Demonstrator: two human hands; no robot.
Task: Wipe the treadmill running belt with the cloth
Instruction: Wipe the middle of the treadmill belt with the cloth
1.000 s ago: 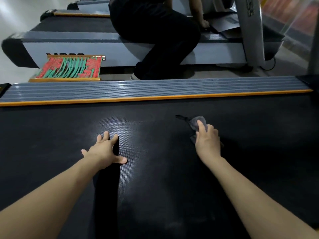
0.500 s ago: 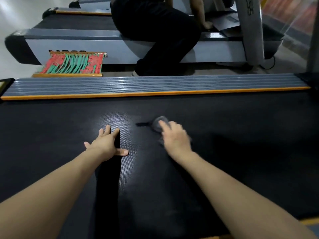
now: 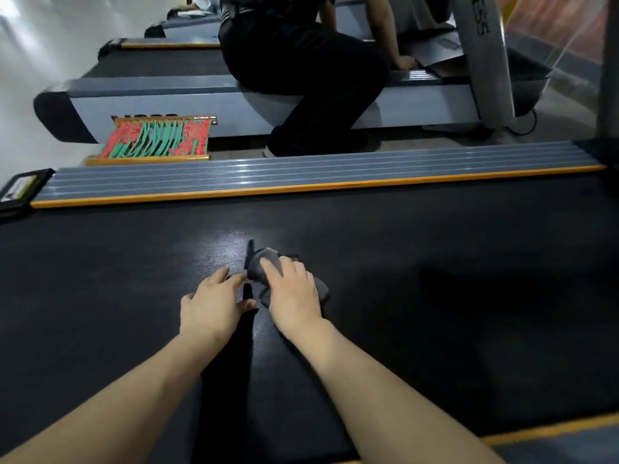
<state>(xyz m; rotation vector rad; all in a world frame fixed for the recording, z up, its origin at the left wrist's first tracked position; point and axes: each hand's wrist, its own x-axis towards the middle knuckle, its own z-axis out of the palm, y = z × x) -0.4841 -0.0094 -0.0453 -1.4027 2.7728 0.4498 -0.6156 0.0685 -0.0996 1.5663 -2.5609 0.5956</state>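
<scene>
The black textured running belt (image 3: 435,262) fills the middle of the view. A small grey cloth (image 3: 259,267) lies bunched on it near the centre. My right hand (image 3: 291,289) presses down on the cloth, fingers spread over it, and covers most of it. My left hand (image 3: 214,303) rests flat on the belt just left of the cloth, fingers apart, holding nothing. The two hands are almost touching.
A grey ribbed side rail (image 3: 301,172) with an orange strip borders the belt's far edge. Beyond it a person in black (image 3: 301,78) crouches on the neighbouring treadmill (image 3: 167,102). A red and green patterned mat (image 3: 157,139) lies on the floor between. An orange strip (image 3: 552,430) edges the near side.
My right hand has slid the cloth leftward across the belt, ending right beside my left hand. My left hand stayed planted on the belt.
</scene>
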